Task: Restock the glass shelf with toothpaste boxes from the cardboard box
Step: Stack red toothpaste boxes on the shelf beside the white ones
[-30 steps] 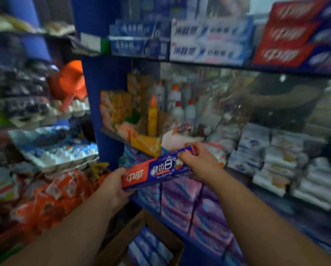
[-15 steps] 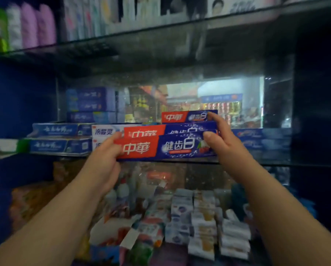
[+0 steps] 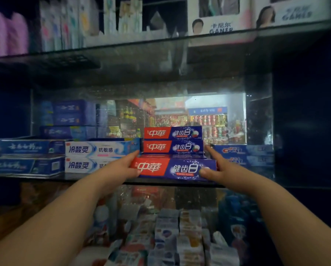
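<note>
A red and blue toothpaste box (image 3: 172,167) lies lengthwise at the front edge of the glass shelf (image 3: 95,178). My left hand (image 3: 125,167) grips its red left end. My right hand (image 3: 216,168) grips its blue right end, thumb on the front face and index finger stretched back along the side. Two matching red and blue boxes (image 3: 172,140) are stacked right behind it. The cardboard box is out of view.
White and blue toothpaste boxes (image 3: 95,157) sit left of my left hand, darker blue boxes (image 3: 29,156) farther left. Blue Crest boxes (image 3: 243,154) lie to the right. A glass shelf above (image 3: 122,54) carries cartons. Small packets (image 3: 172,237) fill the lower shelf.
The view rose from the lower shelves and cardboard box to the glass shelf. Both hands carried the toothpaste box up and set it down at the shelf's front, before the stacked pair.
</note>
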A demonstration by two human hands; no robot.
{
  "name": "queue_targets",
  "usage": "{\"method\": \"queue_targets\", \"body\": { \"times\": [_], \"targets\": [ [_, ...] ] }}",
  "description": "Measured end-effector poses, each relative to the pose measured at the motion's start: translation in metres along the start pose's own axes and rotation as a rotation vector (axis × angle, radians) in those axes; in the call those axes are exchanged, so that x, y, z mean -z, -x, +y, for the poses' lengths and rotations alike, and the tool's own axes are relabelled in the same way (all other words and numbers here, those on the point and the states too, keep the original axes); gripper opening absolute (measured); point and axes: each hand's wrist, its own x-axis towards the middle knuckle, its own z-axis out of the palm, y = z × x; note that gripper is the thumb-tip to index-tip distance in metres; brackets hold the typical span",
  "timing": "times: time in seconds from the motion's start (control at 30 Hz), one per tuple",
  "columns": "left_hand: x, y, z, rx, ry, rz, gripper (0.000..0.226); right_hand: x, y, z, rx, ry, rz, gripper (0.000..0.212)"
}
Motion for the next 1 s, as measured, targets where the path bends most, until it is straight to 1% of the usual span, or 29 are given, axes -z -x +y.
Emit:
{"method": "queue_targets", "body": {
  "times": [0.07, 0.13, 0.2, 0.27, 0.4, 0.57, 0.7, 0.77, 0.83, 0.9, 1.0],
  "targets": [
    [-0.001, 0.003, 0.004, 0.007, -0.14, 0.015, 0.076, -0.005, -0.003, -0.001, 0.004, 0.063, 0.004, 0.093],
    [-0.006, 0.003, 0.008, -0.01, -0.293, 0.086, 0.075, -0.01, -0.01, -0.001, -0.016, 0.105, 0.032, 0.094],
    [-0.012, 0.004, 0.011, -0.021, -0.379, 0.146, 0.072, -0.013, -0.016, -0.002, -0.057, 0.106, 0.033, 0.095],
    [-0.016, 0.006, 0.011, -0.025, -0.417, 0.196, 0.069, -0.016, -0.017, -0.003, -0.074, 0.113, 0.039, 0.094],
    [-0.021, 0.013, 0.009, 0.0, -0.366, 0.283, 0.063, -0.023, -0.016, -0.005, -0.066, 0.13, 0.085, 0.091],
    [-0.024, 0.009, 0.008, 0.029, -0.27, 0.328, 0.061, -0.032, -0.022, -0.006, -0.139, 0.188, 0.133, 0.101],
    [-0.024, 0.009, 0.008, 0.04, -0.227, 0.335, 0.066, -0.036, -0.017, -0.007, -0.155, 0.181, 0.214, 0.098],
    [-0.026, 0.014, 0.007, 0.017, -0.222, 0.359, 0.069, -0.039, -0.011, -0.01, -0.16, 0.227, 0.306, 0.096],
    [-0.028, 0.021, 0.0, -0.029, -0.2, 0.421, 0.067, -0.045, -0.005, -0.016, -0.124, 0.291, 0.48, 0.095],
    [-0.03, 0.032, -0.013, -0.1, -0.108, 0.491, 0.062, -0.06, 0.005, -0.024, -0.023, 0.305, 0.619, 0.088],
    [-0.034, 0.061, -0.045, -0.204, -0.059, 0.594, 0.056, -0.106, 0.02, -0.037, 0.237, 0.363, 0.682, 0.075]
  ]
}}
